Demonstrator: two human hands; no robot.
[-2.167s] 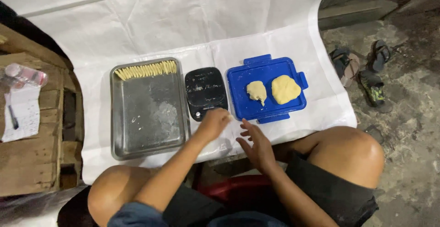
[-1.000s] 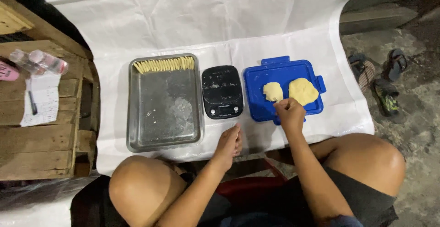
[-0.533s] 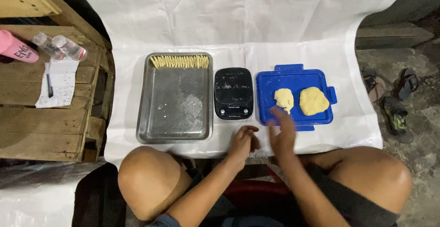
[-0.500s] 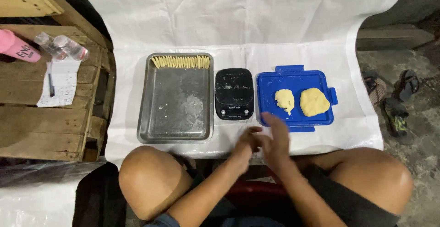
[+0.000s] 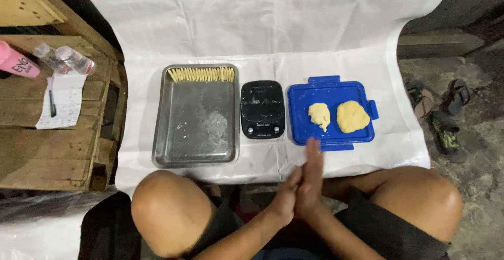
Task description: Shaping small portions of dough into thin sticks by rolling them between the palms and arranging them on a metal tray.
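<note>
Both hands are now meeting low in the middle of the frame: the left hand (image 5: 287, 196) and the right hand (image 5: 311, 178) are pressing flat together, palm to palm, fingers straight, just below the near edge of the blue tray (image 5: 303, 129). Whether anything is lying between the palms, I cannot tell. Half a second ago the right hand was reaching over that tray's lower left corner; it is now drawing back off it. Two pale dough lumps are sitting on the tray at centre right, the smaller lump (image 5: 318, 115) just beside the larger lump (image 5: 352, 116), unchanged. The black scale (image 5: 262, 109) is lying at centre, and the metal pan (image 5: 196, 118) at centre left is carrying a row of dough strips (image 5: 201, 74) along its far edge, as before.
</note>
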